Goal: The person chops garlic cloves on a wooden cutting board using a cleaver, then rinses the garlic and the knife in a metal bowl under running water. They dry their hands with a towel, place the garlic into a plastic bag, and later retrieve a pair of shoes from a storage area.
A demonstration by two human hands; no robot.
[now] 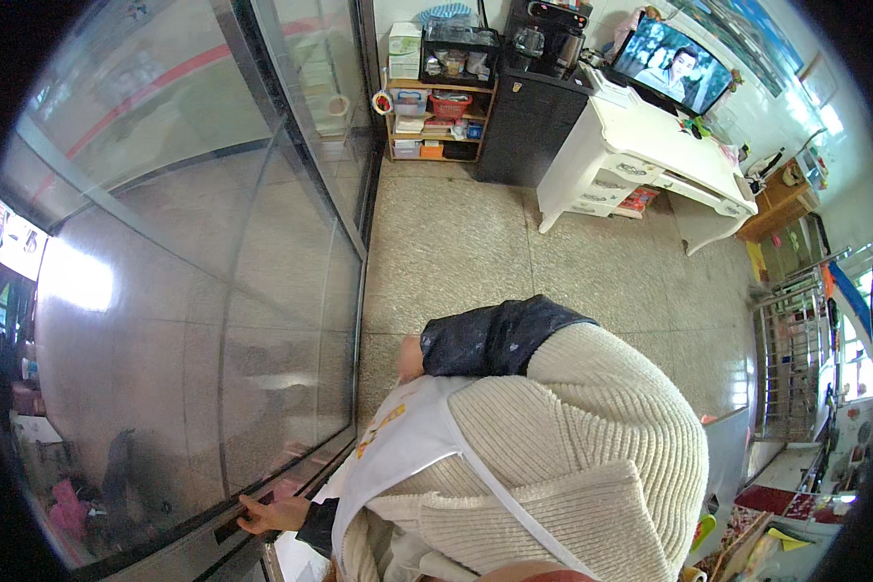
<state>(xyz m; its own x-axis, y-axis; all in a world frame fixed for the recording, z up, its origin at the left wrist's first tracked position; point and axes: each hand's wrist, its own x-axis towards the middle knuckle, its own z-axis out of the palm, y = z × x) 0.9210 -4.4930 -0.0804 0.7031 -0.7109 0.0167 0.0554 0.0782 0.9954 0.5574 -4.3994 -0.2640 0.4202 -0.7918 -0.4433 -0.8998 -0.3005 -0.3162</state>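
Observation:
My left hand point(273, 513) is at the dark metal frame point(178, 551) of a glass sliding door point(276, 349), its fingers curled onto the frame beside a dark recessed slot. My right hand point(409, 358) sticks out of a dark sleeve point(495, 338) in front of my waist, close to the white apron point(407, 429). Only a blurred part of that hand shows, so its fingers and anything in them are hidden. The apron lies over a cream ribbed sweater point(596, 429).
A white desk point(589, 156) with a lit screen point(671, 67) stands against the far wall. Left of it are a black cabinet point(527, 124) and a wooden shelf point(436, 109) holding baskets and boxes. A metal rack point(793, 356) stands at the right. Speckled tiles point(451, 247) cover the floor.

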